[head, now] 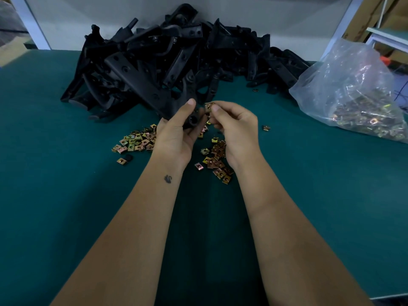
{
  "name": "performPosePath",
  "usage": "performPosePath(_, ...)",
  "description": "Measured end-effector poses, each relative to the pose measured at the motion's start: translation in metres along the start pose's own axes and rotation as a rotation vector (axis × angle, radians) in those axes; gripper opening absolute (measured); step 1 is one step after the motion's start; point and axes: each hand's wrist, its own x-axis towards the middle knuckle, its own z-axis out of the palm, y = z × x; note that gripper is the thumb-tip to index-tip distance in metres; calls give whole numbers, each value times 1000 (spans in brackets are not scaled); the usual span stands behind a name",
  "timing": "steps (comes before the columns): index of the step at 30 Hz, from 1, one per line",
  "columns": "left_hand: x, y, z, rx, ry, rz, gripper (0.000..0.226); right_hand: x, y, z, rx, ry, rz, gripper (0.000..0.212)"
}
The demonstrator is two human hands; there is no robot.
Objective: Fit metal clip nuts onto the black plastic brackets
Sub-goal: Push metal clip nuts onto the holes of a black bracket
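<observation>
In the head view, a long black plastic bracket [176,107] is gripped by the left hand [176,133] before the far pile, while a small square brass-coloured metal clip nut [208,107] is pinched by the right hand [234,127] just beside its end. The nut is judged light, stiff and slippery, best held by its flat faces; the bracket seems rigid and is best steadied near the end being fitted.

Green table [66,195], white wall [110,14]

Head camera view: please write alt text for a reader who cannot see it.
Above a green table, a person's left hand grips a black plastic bracket while the right hand pinches a metal clip nut beside it. Loose clip nuts lie below, a bracket pile behind, a clear plastic bag of nuts at right.
</observation>
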Motion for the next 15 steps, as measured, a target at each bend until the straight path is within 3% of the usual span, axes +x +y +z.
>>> performPosePath(5, 3, -2, -1, 109, -67, 35, 29, 1, 1, 2, -111, -30, -44, 12)
performPosePath(11, 5, -3, -2, 215, -37, 127, 37, -1, 5, 5, -289, -40, -158, 11)
performPosePath(15, 5, -4, -2, 231, -5, 157, 38, -1, 7, 5, -275, -22, -152, 10)
